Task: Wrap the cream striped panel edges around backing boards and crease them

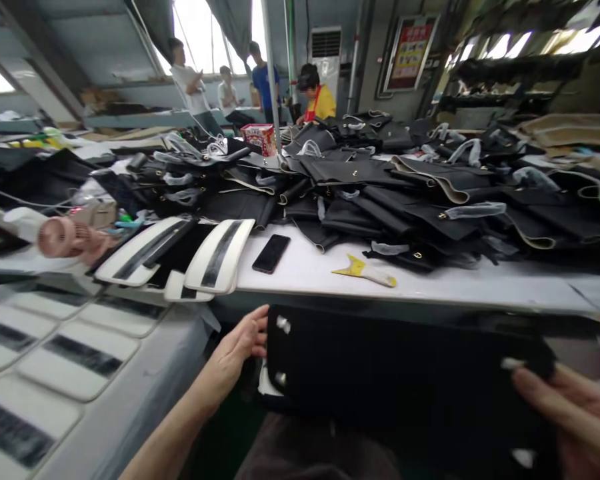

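The left hand (240,343) is partly curled, its fingers at the left end of a black panel (395,380), pinching the edge. The right hand (575,407) is closed around the opposite end, thumb laid over the near face, the other fingers mostly out of sight behind it. The panel is stretched level between them above the person's lap (315,447), just in front of the counter (310,277), with pale shiny spots near its corners and a white edge peeping out underneath at the left.

On the white counter top just beyond lie a dark phone (271,254) and, to its right, a yellow-and-white forked piece (365,271). Left of the phone, white panels with dark bands (220,257) overlap at the counter's front edge, near a pink fan (63,237). More banded white pieces (80,357) lie in rows on a side table (145,380) at the left.

Behind the phone spreads a heap of black bag pieces (340,170) with clear-wrapped handles, and a red box (260,139) stands among them. Farther back are a person in yellow (324,103) and three others near the windows
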`<move>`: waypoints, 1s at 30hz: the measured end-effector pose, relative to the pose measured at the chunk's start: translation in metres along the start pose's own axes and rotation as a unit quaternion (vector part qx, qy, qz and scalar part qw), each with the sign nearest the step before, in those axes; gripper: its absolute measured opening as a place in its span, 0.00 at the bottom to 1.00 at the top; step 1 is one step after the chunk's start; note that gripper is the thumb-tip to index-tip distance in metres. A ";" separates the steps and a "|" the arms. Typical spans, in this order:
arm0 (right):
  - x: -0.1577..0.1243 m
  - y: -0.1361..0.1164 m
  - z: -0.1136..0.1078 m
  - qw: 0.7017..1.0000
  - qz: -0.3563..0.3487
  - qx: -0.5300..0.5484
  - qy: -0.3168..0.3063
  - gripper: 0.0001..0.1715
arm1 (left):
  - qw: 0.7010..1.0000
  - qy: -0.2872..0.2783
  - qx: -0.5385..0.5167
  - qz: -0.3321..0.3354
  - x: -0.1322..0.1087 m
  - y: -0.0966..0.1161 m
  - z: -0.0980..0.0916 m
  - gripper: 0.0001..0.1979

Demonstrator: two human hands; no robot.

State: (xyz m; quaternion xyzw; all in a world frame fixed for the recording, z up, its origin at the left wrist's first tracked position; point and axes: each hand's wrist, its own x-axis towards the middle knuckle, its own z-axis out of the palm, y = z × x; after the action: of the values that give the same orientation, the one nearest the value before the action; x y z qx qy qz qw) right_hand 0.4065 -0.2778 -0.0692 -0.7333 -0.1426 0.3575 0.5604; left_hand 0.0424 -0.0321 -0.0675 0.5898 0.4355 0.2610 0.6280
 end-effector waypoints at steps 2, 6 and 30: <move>-0.008 0.012 0.035 0.988 0.095 0.091 -0.085 0.26 | 0.988 -0.059 -0.107 -0.092 -0.015 -0.003 -0.001 0.27; -0.006 0.022 0.073 0.939 0.237 0.174 -0.180 0.26 | 0.957 -0.042 -0.229 -0.174 -0.026 -0.018 -0.001 0.17; 0.067 0.033 0.099 0.976 0.212 0.033 -0.037 0.49 | 0.984 0.081 0.136 -0.080 0.040 -0.059 -0.010 0.23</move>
State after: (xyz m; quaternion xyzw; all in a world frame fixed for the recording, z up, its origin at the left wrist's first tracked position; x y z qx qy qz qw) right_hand 0.3798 -0.1764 -0.1358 -0.7144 0.0069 0.4996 0.4899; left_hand 0.0425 -0.0038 -0.1330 0.6100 0.5618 0.1954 0.5235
